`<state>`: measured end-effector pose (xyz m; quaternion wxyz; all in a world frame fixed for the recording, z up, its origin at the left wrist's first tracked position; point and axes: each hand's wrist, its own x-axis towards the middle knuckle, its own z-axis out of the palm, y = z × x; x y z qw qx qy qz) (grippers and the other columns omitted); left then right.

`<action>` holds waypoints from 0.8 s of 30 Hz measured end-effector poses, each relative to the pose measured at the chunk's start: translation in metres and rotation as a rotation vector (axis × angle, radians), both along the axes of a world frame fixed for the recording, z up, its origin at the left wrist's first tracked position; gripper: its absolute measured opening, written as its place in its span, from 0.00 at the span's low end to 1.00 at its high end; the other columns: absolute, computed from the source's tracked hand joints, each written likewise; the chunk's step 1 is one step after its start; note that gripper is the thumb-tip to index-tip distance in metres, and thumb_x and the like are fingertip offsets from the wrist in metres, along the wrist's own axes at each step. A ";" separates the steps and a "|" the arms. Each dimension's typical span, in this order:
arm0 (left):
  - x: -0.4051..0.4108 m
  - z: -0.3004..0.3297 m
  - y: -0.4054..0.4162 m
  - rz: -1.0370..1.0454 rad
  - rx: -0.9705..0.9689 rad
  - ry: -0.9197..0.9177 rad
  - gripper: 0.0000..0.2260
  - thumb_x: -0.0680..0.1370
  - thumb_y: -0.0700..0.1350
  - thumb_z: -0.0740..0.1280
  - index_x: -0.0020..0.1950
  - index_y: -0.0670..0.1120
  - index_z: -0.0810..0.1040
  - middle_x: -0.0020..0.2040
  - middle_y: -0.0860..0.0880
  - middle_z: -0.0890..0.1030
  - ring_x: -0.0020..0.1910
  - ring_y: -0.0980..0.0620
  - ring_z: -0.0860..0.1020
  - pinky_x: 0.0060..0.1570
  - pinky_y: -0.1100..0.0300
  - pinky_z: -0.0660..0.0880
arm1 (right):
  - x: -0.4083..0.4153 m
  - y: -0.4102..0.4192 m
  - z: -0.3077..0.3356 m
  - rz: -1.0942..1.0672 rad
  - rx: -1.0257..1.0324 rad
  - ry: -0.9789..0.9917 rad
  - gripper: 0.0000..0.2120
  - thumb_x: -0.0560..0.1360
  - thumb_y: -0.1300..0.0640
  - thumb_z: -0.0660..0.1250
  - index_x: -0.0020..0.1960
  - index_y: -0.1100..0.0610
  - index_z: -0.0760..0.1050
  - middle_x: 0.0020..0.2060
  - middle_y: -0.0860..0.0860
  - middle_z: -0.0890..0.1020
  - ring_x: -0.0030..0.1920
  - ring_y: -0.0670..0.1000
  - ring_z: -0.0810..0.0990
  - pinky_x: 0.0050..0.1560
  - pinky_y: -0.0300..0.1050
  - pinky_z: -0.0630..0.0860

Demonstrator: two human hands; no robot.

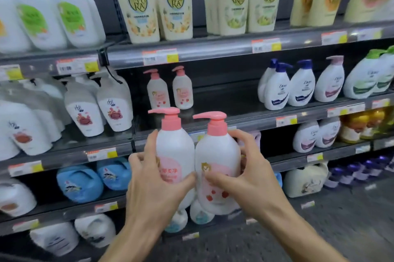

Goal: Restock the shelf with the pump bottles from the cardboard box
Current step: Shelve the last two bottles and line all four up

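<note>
Your left hand (153, 178) grips one pink-pump bottle (173, 150), your right hand (243, 176) grips another bottle (216, 161); both touch, upright, before the shelf (234, 110) holding two matching bottles (169, 91).

The single head camera is looking forward and slightly down, close to the shelves (213, 52) filling the frame, floor (351, 219) showing lower right.
</note>
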<state>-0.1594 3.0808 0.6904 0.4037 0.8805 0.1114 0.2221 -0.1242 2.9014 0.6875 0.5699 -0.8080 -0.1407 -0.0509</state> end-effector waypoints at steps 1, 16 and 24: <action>0.013 -0.001 0.004 0.018 -0.021 0.003 0.49 0.60 0.57 0.77 0.72 0.68 0.51 0.49 0.52 0.65 0.43 0.63 0.70 0.35 0.64 0.65 | 0.015 0.003 0.000 0.020 -0.002 0.005 0.33 0.63 0.52 0.79 0.60 0.32 0.67 0.49 0.35 0.81 0.47 0.41 0.83 0.46 0.50 0.82; 0.189 -0.009 0.096 0.128 -0.091 0.037 0.45 0.57 0.57 0.77 0.64 0.75 0.53 0.52 0.62 0.63 0.47 0.64 0.72 0.44 0.59 0.73 | 0.240 0.092 -0.013 0.239 -0.044 0.024 0.35 0.62 0.55 0.82 0.60 0.34 0.70 0.49 0.34 0.81 0.47 0.40 0.83 0.40 0.35 0.80; 0.232 -0.007 0.099 0.110 -0.089 -0.011 0.43 0.58 0.56 0.77 0.64 0.71 0.55 0.56 0.57 0.65 0.50 0.61 0.71 0.47 0.58 0.73 | 0.292 0.102 -0.008 0.254 -0.010 0.021 0.35 0.63 0.57 0.82 0.62 0.37 0.69 0.48 0.44 0.83 0.45 0.42 0.84 0.37 0.37 0.81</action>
